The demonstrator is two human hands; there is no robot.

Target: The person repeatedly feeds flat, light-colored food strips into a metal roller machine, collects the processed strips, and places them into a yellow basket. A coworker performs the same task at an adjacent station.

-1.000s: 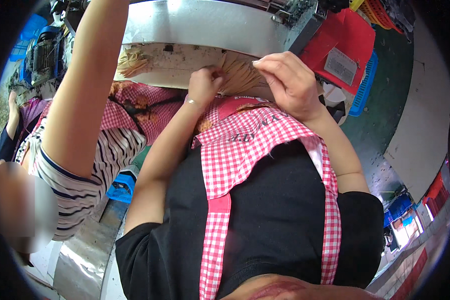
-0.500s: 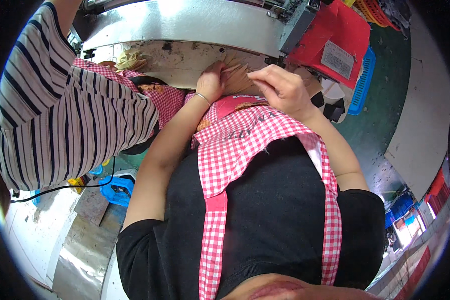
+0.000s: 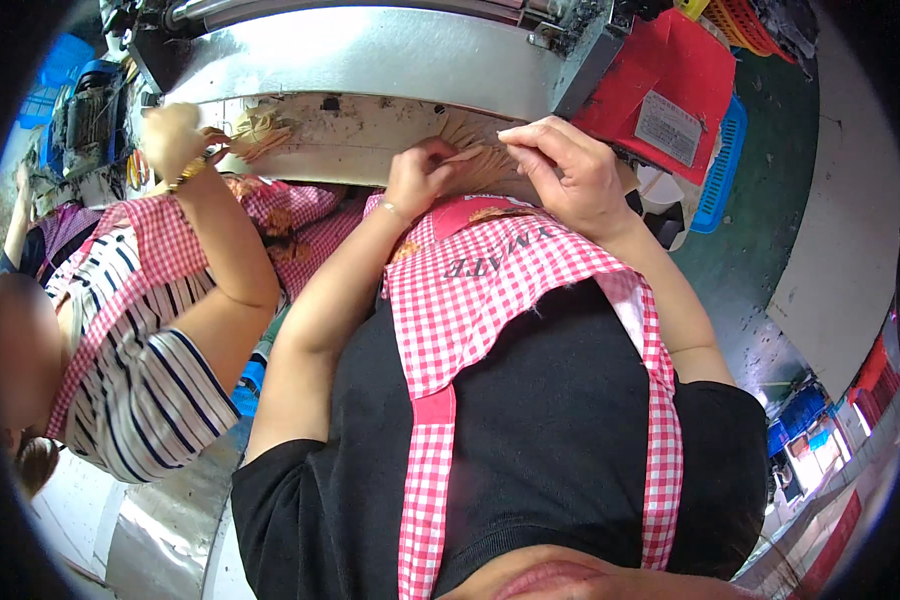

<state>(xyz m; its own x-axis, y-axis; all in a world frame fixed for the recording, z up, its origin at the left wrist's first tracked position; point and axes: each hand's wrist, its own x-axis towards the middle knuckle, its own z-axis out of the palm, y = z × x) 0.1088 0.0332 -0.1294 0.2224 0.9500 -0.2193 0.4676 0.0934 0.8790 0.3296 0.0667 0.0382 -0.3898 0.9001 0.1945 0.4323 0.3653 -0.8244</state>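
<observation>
L hand (image 3: pixel 420 182), fingers curled, rests against the fanned tan strips (image 3: pixel 484 172) on the bench (image 3: pixel 370 127), upper ctr of frame; can't tell if it's gripping. R hand (image 3: pixel 576 178), fingertips pinched (contents unclear), is farther off, just right of 'em. Strips' long axis runs approx. up-right.

Bright overall, hot glare on silver metal panel (image 3: pixel 370 58), co-worker's raised hand (image 3: pixel 173 140) soft with motion blur, edges bowing toward black fisheye rim.
</observation>
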